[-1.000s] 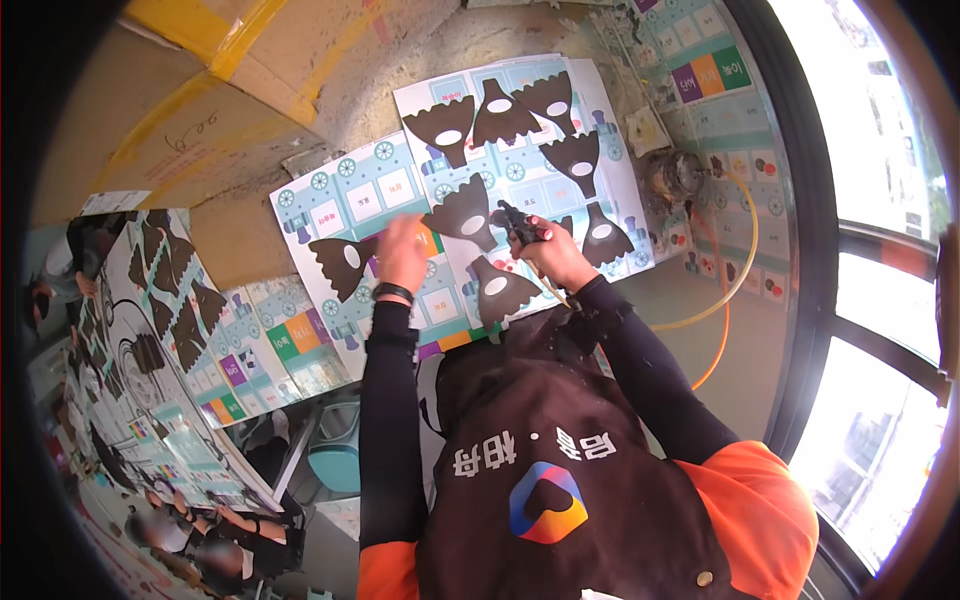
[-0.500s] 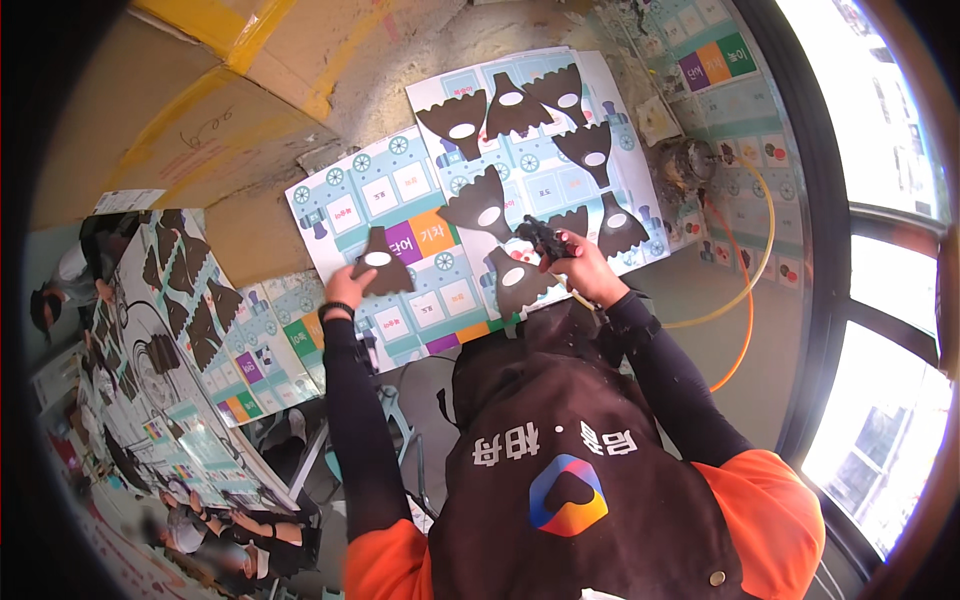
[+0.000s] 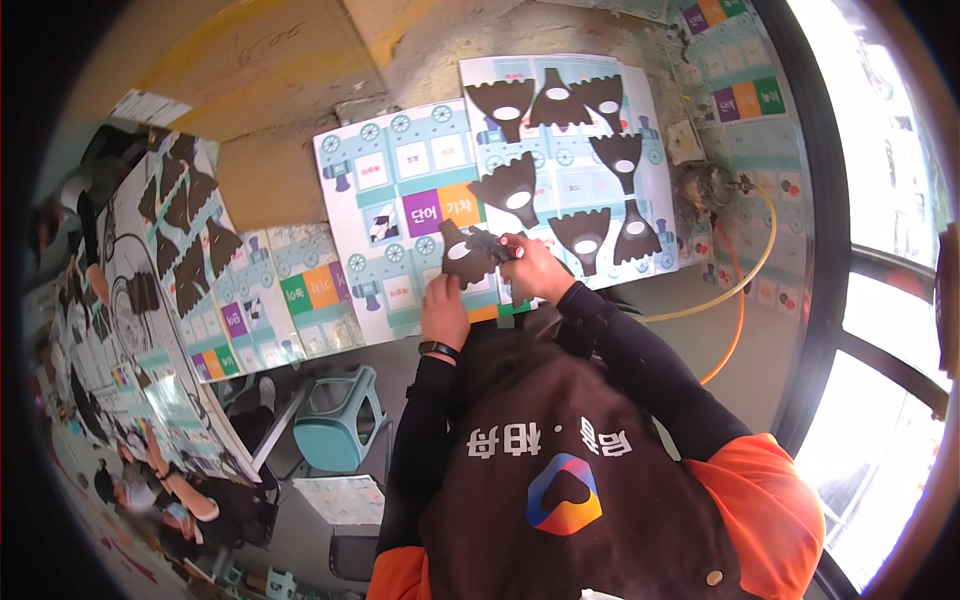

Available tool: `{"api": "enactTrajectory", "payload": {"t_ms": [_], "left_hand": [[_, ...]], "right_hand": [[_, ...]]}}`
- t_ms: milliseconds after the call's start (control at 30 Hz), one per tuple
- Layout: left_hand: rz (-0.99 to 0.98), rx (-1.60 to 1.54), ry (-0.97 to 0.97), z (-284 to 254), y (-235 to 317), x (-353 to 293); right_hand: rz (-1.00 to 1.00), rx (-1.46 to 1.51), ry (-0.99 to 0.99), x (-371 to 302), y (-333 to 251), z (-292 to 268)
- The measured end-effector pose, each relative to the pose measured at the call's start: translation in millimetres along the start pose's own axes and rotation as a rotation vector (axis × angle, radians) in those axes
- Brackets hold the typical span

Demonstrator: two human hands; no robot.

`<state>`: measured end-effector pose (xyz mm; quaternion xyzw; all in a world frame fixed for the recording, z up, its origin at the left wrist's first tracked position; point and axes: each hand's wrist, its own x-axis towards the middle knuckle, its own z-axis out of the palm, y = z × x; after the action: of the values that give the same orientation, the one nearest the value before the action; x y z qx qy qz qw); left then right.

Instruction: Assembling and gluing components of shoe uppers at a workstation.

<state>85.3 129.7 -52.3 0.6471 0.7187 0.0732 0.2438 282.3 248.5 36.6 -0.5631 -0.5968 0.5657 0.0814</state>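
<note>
**Inspector:** Head view. State of the left hand?

**Assistant:** The left hand (image 3: 445, 312) is closed on the lower edge of a black fan-shaped cutout (image 3: 462, 255), which it holds over the near edge of the left printed sheet (image 3: 395, 215).

**Inspector:** Right hand?

**Assistant:** The right hand (image 3: 535, 270) is curled round a small dark tool (image 3: 492, 243), whose tip meets the held cutout. I cannot tell what kind of tool it is.

**Inspector:** Surroundings?

**Assistant:** Further black cutouts (image 3: 600, 160) lie spread on the right printed sheet (image 3: 650, 150), just beside the first. An orange cable (image 3: 735, 300) and a yellow hose (image 3: 745, 265) curve along the table's right side. A teal stool (image 3: 340, 420) stands below the table edge. More sheets with cutouts (image 3: 190, 240) lie well to the left.
</note>
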Motion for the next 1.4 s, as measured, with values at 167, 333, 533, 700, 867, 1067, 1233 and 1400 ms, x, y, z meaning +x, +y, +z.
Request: {"api": "enactTrajectory", "payload": {"t_ms": [167,333,533,700,867,1067,1233,1400], "left_hand": [[0.191,0.111,-0.006,1.6,-13.2,-26.4],[0.187,0.095,-0.012,-0.7,-16.3,-28.3],[0.171,0.089,-0.048,-5.3,-11.5,-29.3],[0.185,0.096,-0.046,0.6,-13.2,-29.0],[0.181,0.105,-0.053,0.0,-11.0,-30.0],[0.186,0.091,-0.058,-2.7,-6.6,-30.2],[0.175,0.1,-0.065,-3.0,-7.7,-32.9],[0.179,0.079,-0.06,-3.7,-5.3,-31.7]], "right_hand": [[-0.016,-0.099,0.077,5.8,-2.8,33.9],[0.009,-0.085,0.022,7.4,-9.5,31.6],[0.009,-0.064,-0.019,1.7,-6.6,30.1],[0.042,-0.021,-0.02,-3.1,-18.5,25.2],[0.024,-0.047,-0.126,-5.7,-9.6,26.5],[-0.212,-0.255,0.086,-7.3,23.2,24.8],[-0.133,-0.187,0.087,-12.9,-2.3,21.5],[-0.064,-0.193,0.11,-13.1,-0.6,17.4]]}}
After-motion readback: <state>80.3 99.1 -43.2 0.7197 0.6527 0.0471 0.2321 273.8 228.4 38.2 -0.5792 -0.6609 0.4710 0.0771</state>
